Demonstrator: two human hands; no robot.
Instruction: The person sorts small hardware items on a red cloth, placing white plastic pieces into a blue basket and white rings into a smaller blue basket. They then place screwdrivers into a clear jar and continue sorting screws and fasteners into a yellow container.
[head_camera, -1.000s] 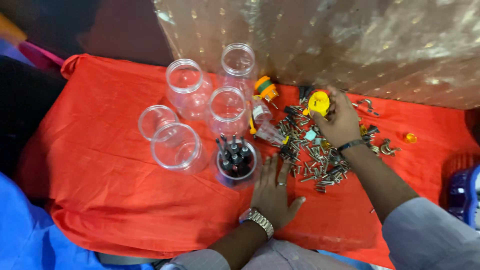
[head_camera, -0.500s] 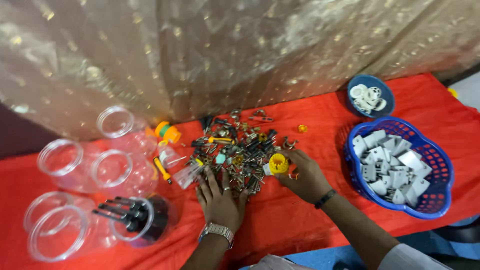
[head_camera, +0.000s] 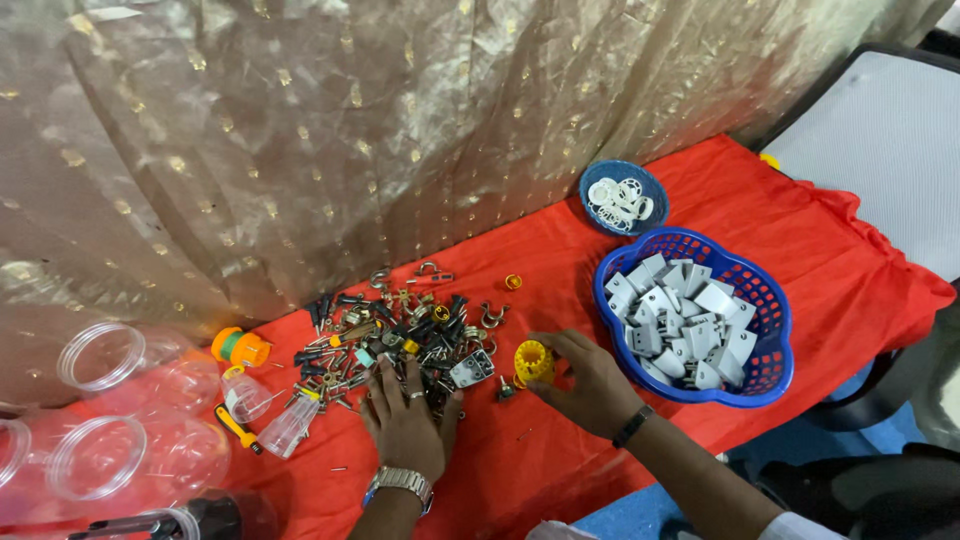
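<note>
My left hand (head_camera: 405, 420), a metal watch on its wrist, lies flat with spread fingers on the near edge of a pile of small metal hardware (head_camera: 400, 330) on the red cloth (head_camera: 800, 230). My right hand (head_camera: 592, 388) pinches a yellow toothed plastic piece (head_camera: 533, 362) just right of the pile, low over the cloth. A blue basket (head_camera: 775, 335) full of white and grey plastic parts stands right beside that hand.
A small blue bowl (head_camera: 597, 182) of white rings sits behind the basket. Clear plastic jars (head_camera: 100, 355) stand at the left, one at the bottom left (head_camera: 205, 518) with dark contents. An orange-green cap (head_camera: 238, 347) lies near them. A gold curtain hangs behind; a grey chair (head_camera: 890, 150) stands right.
The view has swung to the right, bringing the basket and bowl into sight. My right hand keeps the yellow piece and has drawn it right of the pile. My left hand stays on the pile.
</note>
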